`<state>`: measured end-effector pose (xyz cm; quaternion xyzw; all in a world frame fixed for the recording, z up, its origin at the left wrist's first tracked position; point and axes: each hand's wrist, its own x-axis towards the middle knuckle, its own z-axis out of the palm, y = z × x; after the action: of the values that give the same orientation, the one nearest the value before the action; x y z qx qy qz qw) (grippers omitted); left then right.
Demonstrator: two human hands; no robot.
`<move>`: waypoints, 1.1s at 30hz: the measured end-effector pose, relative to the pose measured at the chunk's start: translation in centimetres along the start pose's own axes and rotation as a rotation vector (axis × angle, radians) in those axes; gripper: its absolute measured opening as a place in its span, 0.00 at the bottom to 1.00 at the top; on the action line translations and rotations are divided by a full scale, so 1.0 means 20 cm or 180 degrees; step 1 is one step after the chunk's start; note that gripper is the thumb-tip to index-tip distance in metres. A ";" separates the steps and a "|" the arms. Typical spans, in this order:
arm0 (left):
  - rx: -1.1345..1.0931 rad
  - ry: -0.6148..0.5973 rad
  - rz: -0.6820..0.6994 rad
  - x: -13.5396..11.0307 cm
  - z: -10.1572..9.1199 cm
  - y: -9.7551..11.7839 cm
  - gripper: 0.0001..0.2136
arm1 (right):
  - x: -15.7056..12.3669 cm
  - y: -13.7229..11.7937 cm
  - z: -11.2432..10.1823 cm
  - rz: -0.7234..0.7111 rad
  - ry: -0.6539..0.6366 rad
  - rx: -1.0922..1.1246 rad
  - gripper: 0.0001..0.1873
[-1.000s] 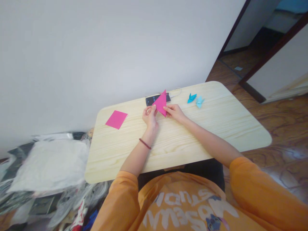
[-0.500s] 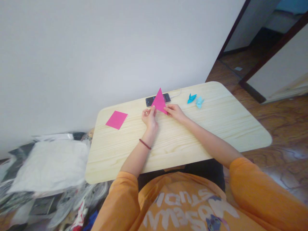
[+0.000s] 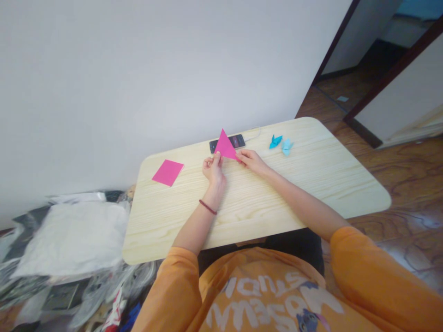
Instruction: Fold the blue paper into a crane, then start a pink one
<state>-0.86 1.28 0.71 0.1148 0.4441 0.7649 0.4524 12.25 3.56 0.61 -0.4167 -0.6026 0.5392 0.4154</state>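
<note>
A pink paper folded into a triangle [image 3: 224, 146] stands tilted over the far part of the wooden table [image 3: 277, 193]. My left hand [image 3: 213, 168] pinches its lower left corner. My right hand [image 3: 252, 160] pinches its lower right corner. Both hands rest low on the tabletop, fingers closed on the paper. The triangle's tip points away from me and partly covers a dark phone [image 3: 236, 140].
A flat pink paper square [image 3: 168, 172] lies at the table's left. Two small blue folded paper figures [image 3: 281, 143] sit at the far right of the phone, whose white cable runs behind. Bags and clutter [image 3: 69, 240] pile on the floor left of the table. A doorway opens at the right.
The pink triangle has swung leftward and lowered, its tip moving from above the phone's middle toward its left end. My left hand shifted slightly left; my right hand stayed.
</note>
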 end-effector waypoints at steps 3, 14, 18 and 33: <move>0.0159 -0.0052 0.0067 0.01 -0.01 0.00 0.22 | 0.00 0.00 0.00 -0.0004 0.0037 -0.0029 0.26; -0.0093 -0.0152 -0.0175 0.02 -0.01 0.01 0.20 | 0.01 0.04 -0.02 -0.0126 0.0071 -0.0059 0.31; -0.0225 -0.0310 -0.0361 0.03 -0.01 0.01 0.19 | 0.02 0.03 -0.02 0.0075 0.0120 0.0370 0.29; 0.0247 -0.0703 -0.0609 0.02 -0.01 0.05 0.15 | 0.04 0.06 -0.05 0.0223 0.0155 0.0906 0.25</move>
<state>-1.70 1.26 1.23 0.1728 0.4297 0.6833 0.5645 13.02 4.78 -0.44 -0.3873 -0.4949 0.6231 0.4656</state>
